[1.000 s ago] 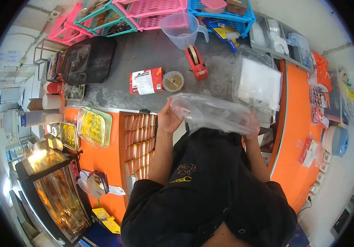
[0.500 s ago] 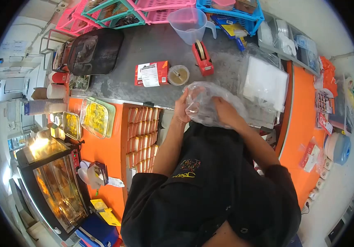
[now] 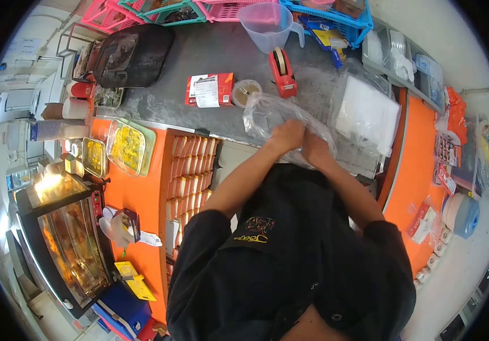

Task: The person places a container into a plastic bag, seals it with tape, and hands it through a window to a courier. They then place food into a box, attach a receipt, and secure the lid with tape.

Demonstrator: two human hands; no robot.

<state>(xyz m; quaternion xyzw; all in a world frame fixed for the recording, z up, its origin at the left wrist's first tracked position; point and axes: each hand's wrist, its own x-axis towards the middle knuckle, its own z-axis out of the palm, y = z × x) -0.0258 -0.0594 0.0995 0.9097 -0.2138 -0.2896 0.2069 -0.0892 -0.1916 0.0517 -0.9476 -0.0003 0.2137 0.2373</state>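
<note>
A clear plastic bag (image 3: 264, 113) lies over the front edge of the dark counter, in front of my body. My left hand (image 3: 287, 135) is closed on the bag, its knuckles facing up. Close beside it, my right hand (image 3: 315, 148) also grips the plastic, with its fingers partly hidden by the film. Just beyond the bag stand a small round lidded tub (image 3: 247, 92) of brownish liquid and a red box (image 3: 210, 90) with a white paper slip on top. A red tape dispenser (image 3: 283, 74) rests farther back.
A clear measuring jug (image 3: 267, 28) stands at the back near plastic baskets. White bags (image 3: 366, 113) are stacked on the right. A black tray (image 3: 134, 55) lies at the left. Glass dishes of yellow food (image 3: 126, 149) sit on the orange counter, near a lit glass cabinet (image 3: 74, 250).
My left hand has moved right from the bag's left edge, and is now beside my right hand. The bag has flattened and shifted slightly. The whole view has tilted a little.
</note>
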